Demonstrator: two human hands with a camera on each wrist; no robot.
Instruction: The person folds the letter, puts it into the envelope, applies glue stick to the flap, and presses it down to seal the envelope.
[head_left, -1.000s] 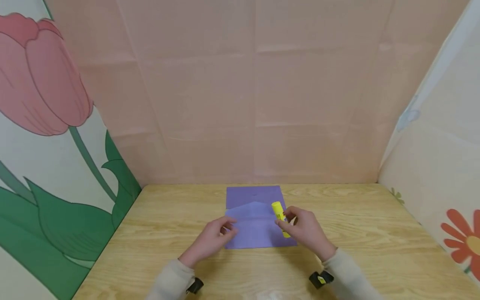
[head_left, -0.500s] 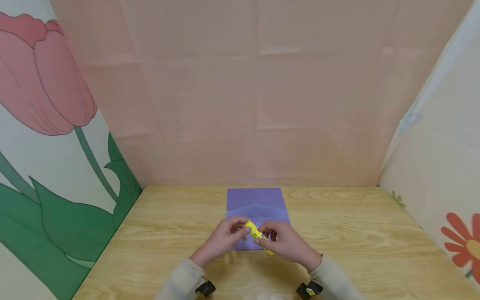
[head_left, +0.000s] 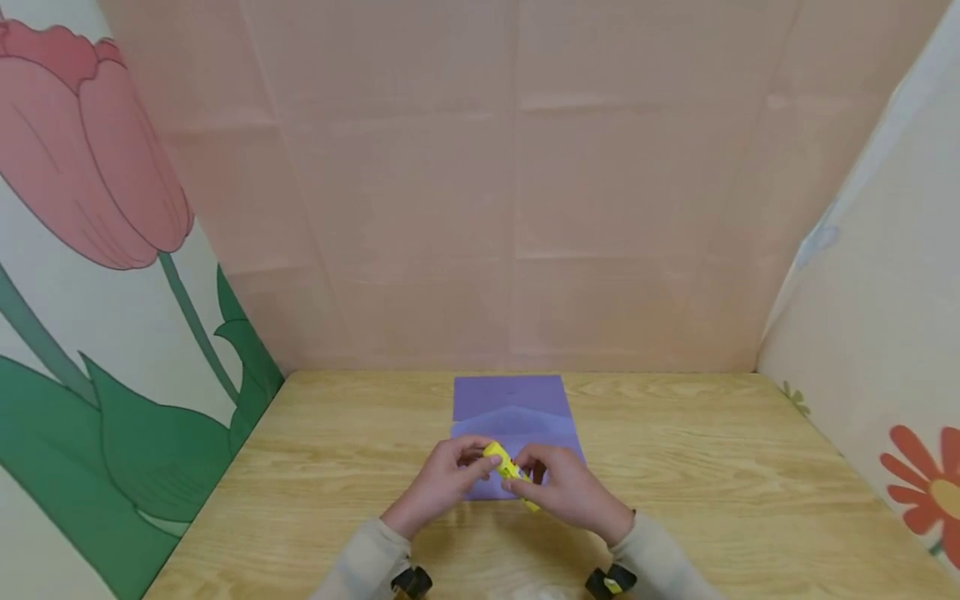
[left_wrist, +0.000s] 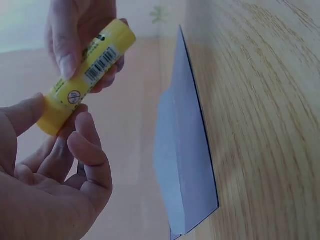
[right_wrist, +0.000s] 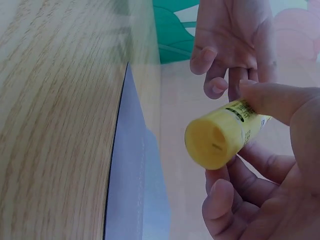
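Observation:
A yellow glue stick (head_left: pixel 507 469) is held slantwise above a purple folded paper (head_left: pixel 513 396) on the table. My right hand (head_left: pixel 566 487) grips its barrel between thumb and fingers, the barcode label facing the left wrist view. With thumb and fingertips, my left hand (head_left: pixel 442 483) pinches the yellow cap end of the glue stick (left_wrist: pixel 85 75). The cap looks seated on the barrel. In the right wrist view the base of the glue stick (right_wrist: pixel 212 142) faces the camera. The paper's lighter flap (left_wrist: pixel 167 155) stands slightly raised, and both hands cover part of its near half.
The wooden table (head_left: pixel 360 417) spreads out around the paper. A plain pinkish sheet (head_left: pixel 487 208) hangs behind it. A tulip-printed panel (head_left: pixel 97 167) stands on the left, a flower-printed one (head_left: pixel 862 333) on the right. Something clear and blurred shows at the bottom edge.
The glue stick has moved left and down in my right hand and tilted over. My left hand came in and took hold of its cap end. In the last half second little has moved.

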